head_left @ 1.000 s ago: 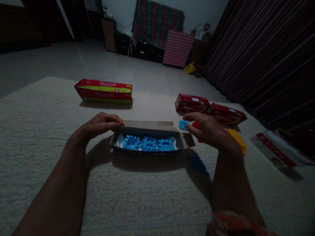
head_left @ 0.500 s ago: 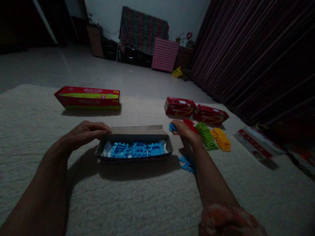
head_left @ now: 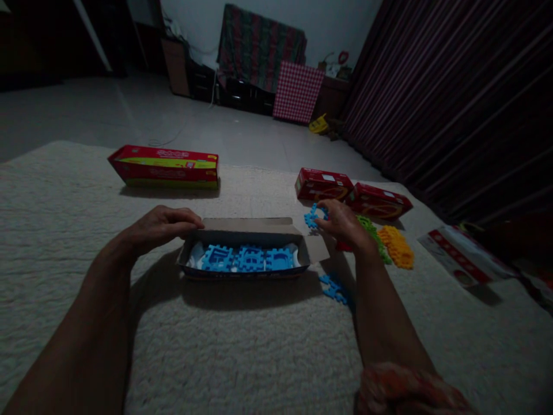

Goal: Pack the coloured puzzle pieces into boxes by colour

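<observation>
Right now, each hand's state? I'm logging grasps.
Left hand: partly open, at the open cardboard box's corner.
Right hand: closed on a blue plastic notched piece.

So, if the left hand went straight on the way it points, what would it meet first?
Probably the long flap of the box; the left hand is at its left end, though depth is unclear.

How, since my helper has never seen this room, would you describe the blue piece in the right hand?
On the pale blanket sits a long open box. Near its far right corner, in the right hand, is a blue toothed-edged piece. The other blue pieces lie in the box or on the blanket; this one alone is held.
</observation>
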Motion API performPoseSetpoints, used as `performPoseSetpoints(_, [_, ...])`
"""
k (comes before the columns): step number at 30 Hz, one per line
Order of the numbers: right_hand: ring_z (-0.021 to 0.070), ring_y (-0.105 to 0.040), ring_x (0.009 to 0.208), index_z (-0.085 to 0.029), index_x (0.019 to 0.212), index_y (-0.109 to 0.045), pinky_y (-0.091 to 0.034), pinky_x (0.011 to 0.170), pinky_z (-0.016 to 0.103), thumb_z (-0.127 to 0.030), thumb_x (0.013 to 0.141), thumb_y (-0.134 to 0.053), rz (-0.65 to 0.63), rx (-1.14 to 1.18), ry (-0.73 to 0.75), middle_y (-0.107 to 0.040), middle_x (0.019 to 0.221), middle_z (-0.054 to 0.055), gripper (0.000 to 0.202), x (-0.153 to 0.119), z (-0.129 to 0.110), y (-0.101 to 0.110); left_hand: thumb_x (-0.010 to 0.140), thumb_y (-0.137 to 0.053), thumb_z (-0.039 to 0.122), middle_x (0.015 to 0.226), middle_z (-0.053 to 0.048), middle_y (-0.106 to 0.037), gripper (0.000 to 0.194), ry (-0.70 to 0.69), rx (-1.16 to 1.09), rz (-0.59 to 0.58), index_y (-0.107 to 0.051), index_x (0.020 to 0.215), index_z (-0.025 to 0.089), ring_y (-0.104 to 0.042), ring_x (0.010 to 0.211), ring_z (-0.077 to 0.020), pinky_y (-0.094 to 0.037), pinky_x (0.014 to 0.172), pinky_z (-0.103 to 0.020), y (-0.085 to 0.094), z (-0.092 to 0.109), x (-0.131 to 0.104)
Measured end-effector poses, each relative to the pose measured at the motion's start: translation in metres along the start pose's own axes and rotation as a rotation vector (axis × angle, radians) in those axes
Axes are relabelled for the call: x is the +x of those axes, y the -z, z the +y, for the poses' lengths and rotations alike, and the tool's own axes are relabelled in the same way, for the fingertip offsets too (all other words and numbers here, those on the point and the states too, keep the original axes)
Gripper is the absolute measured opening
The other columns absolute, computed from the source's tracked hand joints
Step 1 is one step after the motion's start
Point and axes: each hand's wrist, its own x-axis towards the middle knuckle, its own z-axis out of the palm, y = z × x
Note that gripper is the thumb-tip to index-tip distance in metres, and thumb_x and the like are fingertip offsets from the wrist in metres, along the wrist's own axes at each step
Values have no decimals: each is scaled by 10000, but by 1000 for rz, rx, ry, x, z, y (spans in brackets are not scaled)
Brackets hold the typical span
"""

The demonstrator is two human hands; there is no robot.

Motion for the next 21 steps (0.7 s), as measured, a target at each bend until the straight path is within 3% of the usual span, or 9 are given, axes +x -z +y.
performPoseSetpoints(2, [278,-643,1019,-186,1134,-650,-507,923,429,-247,821,-642,46,19,29,-682,1125,130,319,-1,-16,19,682,-714,279,840,-67,-715,148,-11,-12,3,-761,749,155,-599,799,-197,-481,700,-296,0,0,0])
performPoseSetpoints(5, [280,-633,1058,-199,1159,-624,-506,924,435,-255,841,-629,69,148,203,-664,1168,131,323,-11,-57,41,686,-715,284,812,-63,-716,143,-22,-15,-5,-760,749,164,-607,814,-200,-487,715,-303,0,1,-1])
performPoseSetpoints(8, [259,-629,1060,-212,1152,-601,-508,915,402,-260,859,-636,-55,278,366,-660,1147,115,299,-26,-103,48,677,-718,305,783,-52,-712,137,-14,-4,-23,-764,732,188,-622,797,-200,-502,719,-307,0,3,-1])
performPoseSetpoints(11, [242,-625,1030,-210,1150,-586,-507,903,387,-246,865,-654,-180,335,432,-656,1147,108,295,-37,-136,44,675,-710,314,780,-42,-719,127,-20,19,-6,-769,716,210,-639,802,-201,-511,722,-301,0,4,0])
performPoseSetpoints(15, [241,-613,1018,-212,1128,-578,-505,901,404,-224,859,-672,-268,323,426,-647,1140,106,286,-40,-153,33,683,-697,303,794,-50,-736,123,-26,27,23,-773,710,211,-648,803,-203,-513,710,-295,0,3,0])
performPoseSetpoints(21, [240,-602,1024,-213,1123,-562,-507,914,423,-210,861,-672,-256,305,433,-636,1141,107,284,-38,-156,21,683,-686,290,813,-67,-739,136,-35,20,10,-777,723,197,-642,784,-201,-511,707,-306,1,1,0])
